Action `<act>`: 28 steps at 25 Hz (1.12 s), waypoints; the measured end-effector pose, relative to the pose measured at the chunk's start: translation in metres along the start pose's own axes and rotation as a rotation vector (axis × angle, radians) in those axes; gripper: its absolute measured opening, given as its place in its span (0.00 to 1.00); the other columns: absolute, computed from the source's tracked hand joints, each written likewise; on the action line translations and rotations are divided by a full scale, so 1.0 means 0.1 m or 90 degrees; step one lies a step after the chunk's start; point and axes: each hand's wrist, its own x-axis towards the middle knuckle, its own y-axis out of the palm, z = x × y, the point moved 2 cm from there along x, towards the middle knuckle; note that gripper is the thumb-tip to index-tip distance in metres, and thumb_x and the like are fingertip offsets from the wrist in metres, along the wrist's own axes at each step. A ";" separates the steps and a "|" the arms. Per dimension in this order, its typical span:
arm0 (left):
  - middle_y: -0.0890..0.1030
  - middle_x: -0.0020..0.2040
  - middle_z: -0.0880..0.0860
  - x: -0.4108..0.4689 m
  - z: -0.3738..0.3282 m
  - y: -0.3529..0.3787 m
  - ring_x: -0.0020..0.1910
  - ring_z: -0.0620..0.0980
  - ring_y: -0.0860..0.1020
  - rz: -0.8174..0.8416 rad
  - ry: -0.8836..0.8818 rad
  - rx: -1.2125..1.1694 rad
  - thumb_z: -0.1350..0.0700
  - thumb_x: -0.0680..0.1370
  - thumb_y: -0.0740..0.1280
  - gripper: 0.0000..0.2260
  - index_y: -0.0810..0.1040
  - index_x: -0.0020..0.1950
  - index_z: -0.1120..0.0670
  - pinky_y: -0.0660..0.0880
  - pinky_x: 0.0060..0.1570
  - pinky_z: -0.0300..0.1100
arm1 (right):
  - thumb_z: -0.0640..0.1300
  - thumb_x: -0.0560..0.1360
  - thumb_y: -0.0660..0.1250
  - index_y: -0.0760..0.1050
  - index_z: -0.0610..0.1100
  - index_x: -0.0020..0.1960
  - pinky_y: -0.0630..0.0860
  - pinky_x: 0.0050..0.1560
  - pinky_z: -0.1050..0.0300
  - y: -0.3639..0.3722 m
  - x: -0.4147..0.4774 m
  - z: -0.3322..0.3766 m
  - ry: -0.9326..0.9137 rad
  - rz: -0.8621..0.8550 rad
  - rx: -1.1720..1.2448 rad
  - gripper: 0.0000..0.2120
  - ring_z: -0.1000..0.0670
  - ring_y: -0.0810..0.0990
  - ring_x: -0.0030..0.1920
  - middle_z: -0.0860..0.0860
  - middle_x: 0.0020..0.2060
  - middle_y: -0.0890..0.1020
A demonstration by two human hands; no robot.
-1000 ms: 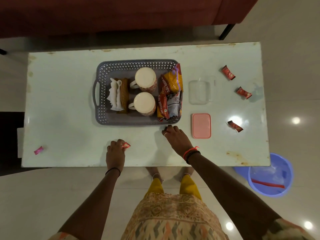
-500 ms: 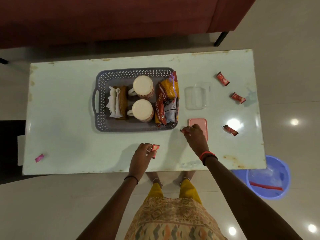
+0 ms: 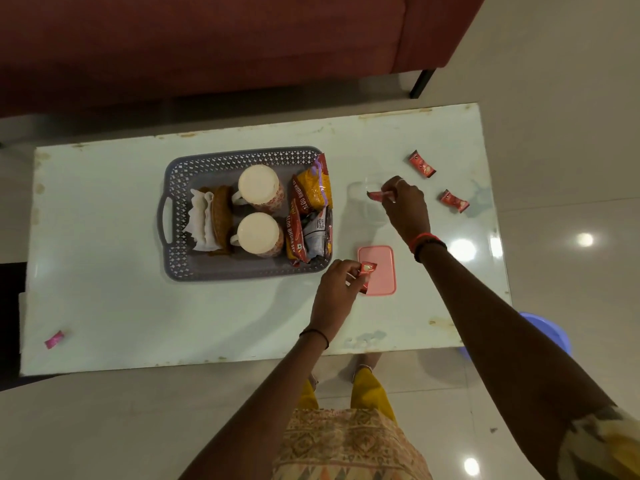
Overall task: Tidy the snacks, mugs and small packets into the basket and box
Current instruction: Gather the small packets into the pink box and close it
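Right hand (image 3: 406, 206) is pinching a crinkly red sachet (image 3: 378, 195) over the clear box (image 3: 358, 197); left hand (image 3: 337, 289) is gripping a second red sachet (image 3: 366, 271) just above the pink lid (image 3: 383, 284).

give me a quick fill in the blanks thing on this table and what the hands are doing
1. The right hand pinches a red packet over the clear ___.
2. The grey basket holds ___ upturned mugs.
3. The left hand holds a second packet above the pink ___.
Missing words: box; two; lid.
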 end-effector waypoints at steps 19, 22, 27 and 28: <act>0.79 0.50 0.59 1.52 -0.61 0.30 0.51 0.56 0.77 -0.030 0.038 0.140 0.55 0.74 0.69 0.13 0.74 0.55 0.59 0.75 0.48 0.49 | 0.36 0.72 0.71 0.73 0.41 0.63 0.78 0.52 0.49 -0.38 -0.73 -1.40 0.057 0.143 -0.261 0.20 0.40 0.74 0.57 0.40 0.56 0.75; 0.78 0.52 0.60 1.56 -0.60 0.29 0.52 0.58 0.77 -0.036 0.053 0.134 0.57 0.75 0.67 0.12 0.73 0.57 0.59 0.75 0.52 0.54 | 0.31 0.75 0.64 0.76 0.38 0.56 0.79 0.48 0.48 -0.35 -0.70 -1.44 0.053 0.105 -0.212 0.11 0.39 0.76 0.53 0.40 0.51 0.76; 0.80 0.51 0.60 1.70 -0.71 0.10 0.51 0.57 0.78 -0.075 0.089 0.136 0.56 0.77 0.64 0.11 0.73 0.58 0.60 0.76 0.52 0.53 | 0.35 0.75 0.65 0.73 0.35 0.50 0.75 0.42 0.53 -0.40 -0.53 -1.17 0.127 0.024 -0.020 0.05 0.39 0.80 0.44 0.39 0.43 0.82; 0.80 0.51 0.60 1.74 -0.73 0.04 0.51 0.57 0.78 -0.086 0.092 0.141 0.56 0.78 0.63 0.11 0.73 0.58 0.60 0.76 0.52 0.53 | 0.35 0.75 0.65 0.72 0.35 0.48 0.74 0.40 0.54 -0.41 -0.47 -1.03 0.119 0.018 0.013 0.04 0.40 0.80 0.42 0.39 0.42 0.82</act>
